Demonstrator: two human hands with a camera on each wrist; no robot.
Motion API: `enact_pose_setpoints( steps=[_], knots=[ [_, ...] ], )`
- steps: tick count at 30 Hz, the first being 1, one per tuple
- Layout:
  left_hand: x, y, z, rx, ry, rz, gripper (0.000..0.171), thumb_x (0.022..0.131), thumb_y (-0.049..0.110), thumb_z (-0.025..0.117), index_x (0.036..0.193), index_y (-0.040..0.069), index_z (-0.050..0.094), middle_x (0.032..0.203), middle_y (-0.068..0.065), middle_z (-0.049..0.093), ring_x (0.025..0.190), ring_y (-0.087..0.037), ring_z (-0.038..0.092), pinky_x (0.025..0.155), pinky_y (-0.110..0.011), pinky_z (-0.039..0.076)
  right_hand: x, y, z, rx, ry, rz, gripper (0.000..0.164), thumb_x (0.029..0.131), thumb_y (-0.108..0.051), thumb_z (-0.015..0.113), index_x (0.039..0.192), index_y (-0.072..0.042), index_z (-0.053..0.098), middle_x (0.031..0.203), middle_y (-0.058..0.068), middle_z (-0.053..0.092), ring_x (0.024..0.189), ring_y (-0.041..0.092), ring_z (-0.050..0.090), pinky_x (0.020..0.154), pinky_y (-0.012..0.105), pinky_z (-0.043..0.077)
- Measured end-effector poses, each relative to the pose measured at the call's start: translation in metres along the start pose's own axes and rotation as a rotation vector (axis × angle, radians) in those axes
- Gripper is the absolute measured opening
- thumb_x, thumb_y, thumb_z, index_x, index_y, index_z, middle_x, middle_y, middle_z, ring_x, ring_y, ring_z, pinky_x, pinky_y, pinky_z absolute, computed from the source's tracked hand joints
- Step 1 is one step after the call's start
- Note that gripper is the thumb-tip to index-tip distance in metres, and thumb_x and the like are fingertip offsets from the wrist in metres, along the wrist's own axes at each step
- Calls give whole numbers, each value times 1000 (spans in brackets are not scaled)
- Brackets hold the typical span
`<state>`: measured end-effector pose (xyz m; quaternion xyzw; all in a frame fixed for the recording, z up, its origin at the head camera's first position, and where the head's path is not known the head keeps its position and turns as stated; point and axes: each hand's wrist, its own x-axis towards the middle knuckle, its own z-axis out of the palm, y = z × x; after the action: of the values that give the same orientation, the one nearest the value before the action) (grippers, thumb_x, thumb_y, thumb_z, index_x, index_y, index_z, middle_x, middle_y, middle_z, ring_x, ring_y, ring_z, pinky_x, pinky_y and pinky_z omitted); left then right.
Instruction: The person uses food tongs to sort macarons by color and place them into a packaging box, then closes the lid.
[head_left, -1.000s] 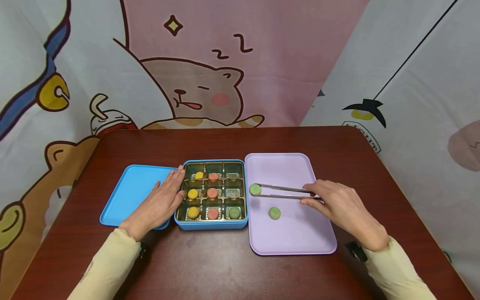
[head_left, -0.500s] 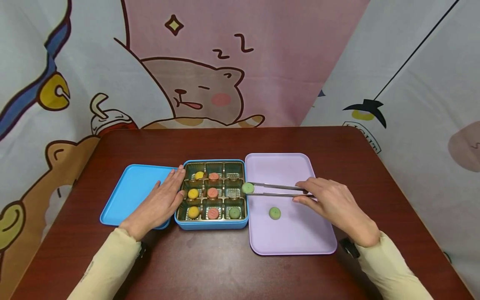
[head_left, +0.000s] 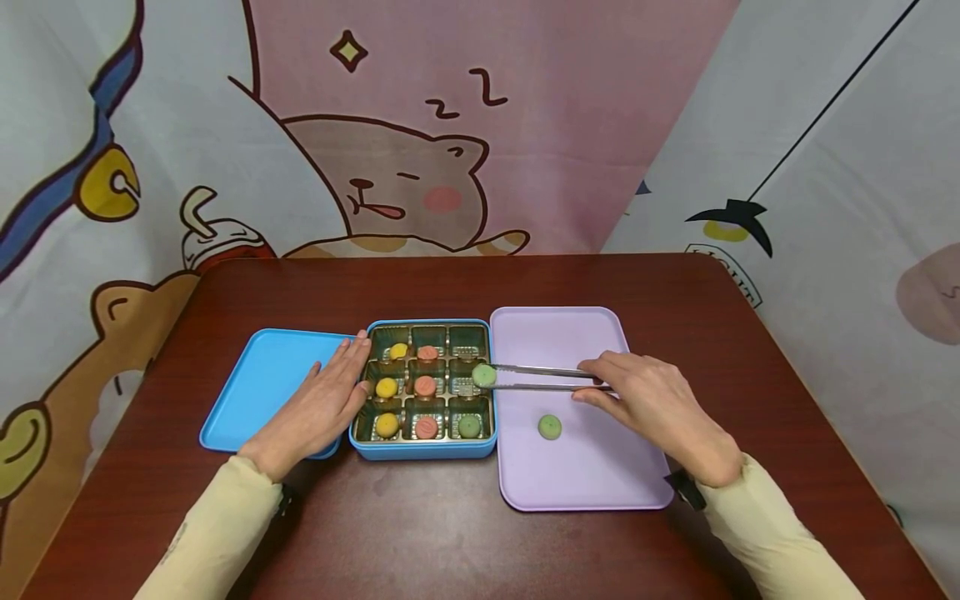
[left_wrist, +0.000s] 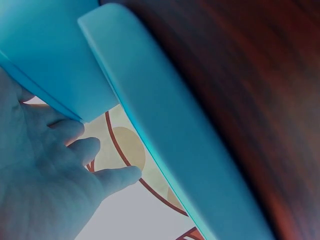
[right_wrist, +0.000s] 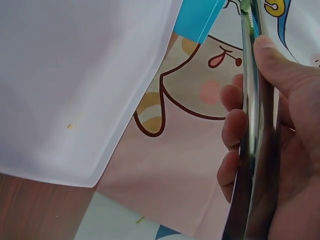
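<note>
My right hand (head_left: 652, 408) grips metal tongs (head_left: 543, 387), thumb on one side and fingers on the other. A round green cookie (head_left: 484, 376) is pinched between the tong tips, over the right middle compartment of the blue box (head_left: 423, 451). My left hand (head_left: 322, 400) lies with straight fingers along the left wall of that box. Yellow cookies (head_left: 386, 387) fill the left column of its gold insert, pink cookies (head_left: 425, 386) the middle one. Another green cookie (head_left: 470, 426) sits in the front right compartment. The right wrist view shows the tongs (right_wrist: 257, 125) held along the palm.
A lilac tray (head_left: 585, 483) adjoins the box on the right, with one green cookie (head_left: 550, 427) on it. The blue lid (head_left: 255, 383) lies left of the box, partly under my left forearm. A cartoon curtain (head_left: 570, 125) hangs behind the brown table (head_left: 420, 533).
My right hand has moved left with the tongs, carrying the green cookie from above the tray to over the box's right column. My left hand has stayed in place.
</note>
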<state>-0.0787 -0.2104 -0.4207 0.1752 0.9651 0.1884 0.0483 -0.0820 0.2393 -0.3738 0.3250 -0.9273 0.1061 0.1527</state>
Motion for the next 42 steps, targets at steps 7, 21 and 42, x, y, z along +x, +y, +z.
enact_pose_setpoints(
  steps=[7, 21, 42],
  knots=[
    [0, 0, 0, 0, -1, -1, 65, 113, 34, 38, 166, 5, 14, 173, -11, 8, 158, -38, 11, 118, -72, 16, 5, -3, 2, -9, -39, 9, 36, 86, -41, 84, 109, -14, 76, 83, -9, 65, 64, 10, 52, 54, 30, 46],
    [0, 0, 0, 5, -2, -1, 65, 113, 33, 40, 166, 4, 14, 173, -11, 8, 158, -37, 11, 118, -71, 16, 12, -8, 8, -26, -22, -22, 35, 87, -40, 83, 108, -13, 75, 83, -7, 65, 67, 11, 56, 54, 32, 48],
    [0, 0, 2, 14, 18, 12, 65, 113, 32, 40, 166, 3, 15, 173, -13, 11, 158, -38, 13, 117, -72, 18, 15, -9, 14, -42, -18, -21, 37, 86, -41, 84, 108, -12, 75, 86, -2, 68, 70, 18, 64, 55, 38, 52]
  ],
)
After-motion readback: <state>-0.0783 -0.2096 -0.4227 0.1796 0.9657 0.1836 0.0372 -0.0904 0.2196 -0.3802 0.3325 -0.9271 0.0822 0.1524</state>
